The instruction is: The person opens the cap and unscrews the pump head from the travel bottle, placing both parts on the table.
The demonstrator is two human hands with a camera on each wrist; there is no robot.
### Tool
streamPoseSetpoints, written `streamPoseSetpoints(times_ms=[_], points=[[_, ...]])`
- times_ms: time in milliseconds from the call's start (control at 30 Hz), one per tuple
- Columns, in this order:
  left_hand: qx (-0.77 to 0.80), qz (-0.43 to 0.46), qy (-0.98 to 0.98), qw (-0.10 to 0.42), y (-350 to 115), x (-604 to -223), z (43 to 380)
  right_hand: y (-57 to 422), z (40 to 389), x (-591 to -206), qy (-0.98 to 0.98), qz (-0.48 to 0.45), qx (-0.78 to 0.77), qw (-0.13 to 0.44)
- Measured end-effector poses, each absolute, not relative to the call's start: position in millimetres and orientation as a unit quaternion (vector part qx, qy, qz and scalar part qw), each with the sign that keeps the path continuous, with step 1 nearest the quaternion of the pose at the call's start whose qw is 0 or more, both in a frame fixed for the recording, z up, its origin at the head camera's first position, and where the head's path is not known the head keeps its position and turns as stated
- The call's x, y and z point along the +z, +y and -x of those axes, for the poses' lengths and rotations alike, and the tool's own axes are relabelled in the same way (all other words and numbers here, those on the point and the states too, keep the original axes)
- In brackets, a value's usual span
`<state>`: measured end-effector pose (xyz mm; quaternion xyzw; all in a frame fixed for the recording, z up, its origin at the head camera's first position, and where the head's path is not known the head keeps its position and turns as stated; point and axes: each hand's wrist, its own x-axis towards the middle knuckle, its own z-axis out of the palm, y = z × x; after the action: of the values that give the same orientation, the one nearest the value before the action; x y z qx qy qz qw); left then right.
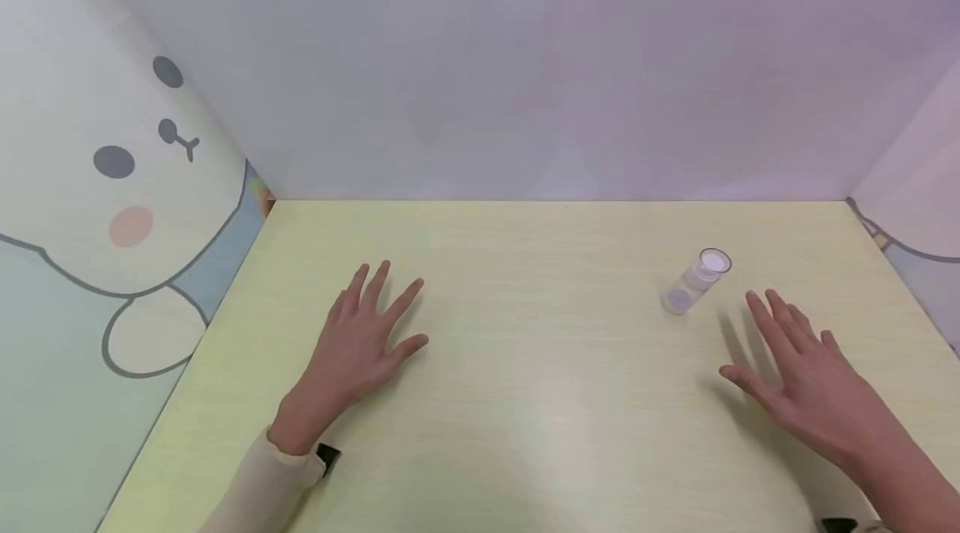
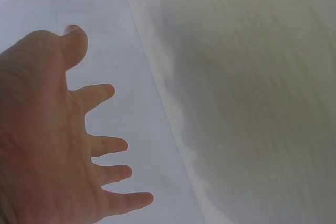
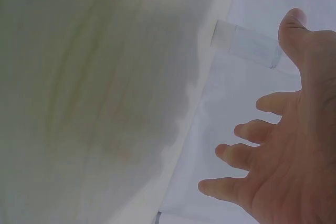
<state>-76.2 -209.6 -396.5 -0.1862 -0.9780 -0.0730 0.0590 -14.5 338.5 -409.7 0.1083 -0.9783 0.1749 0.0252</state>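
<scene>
A clear, colourless cylindrical container with a dark thin rim stands upright on the right part of the table. In the right wrist view the same container shows beyond the thumb. My right hand is just to the right of it and nearer to me, fingers spread and apart from it, holding nothing. Far to the left, my left hand hovers over the table, palm down with the fingers spread. Nothing is in its grasp, as its bare palm shows in the left wrist view.
The pale wood-grain table ends at a plain light wall at the back. A panel with a cartoon animal borders the left side. Another printed panel borders the right.
</scene>
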Motion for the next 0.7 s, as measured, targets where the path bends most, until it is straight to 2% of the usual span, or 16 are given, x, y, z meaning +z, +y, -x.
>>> streamPoseSetpoints(times_ms=[300,700], points=[[-0.069,0.191,-0.976,0.073,-206.5,-397.0,76.9,338.1,15.7,-408.9,-0.975,-0.105,0.190,0.033],[-0.086,0.183,-0.976,0.081,-201.3,-396.8,75.5,336.9,16.7,-403.7,-0.974,-0.054,0.214,0.049]])
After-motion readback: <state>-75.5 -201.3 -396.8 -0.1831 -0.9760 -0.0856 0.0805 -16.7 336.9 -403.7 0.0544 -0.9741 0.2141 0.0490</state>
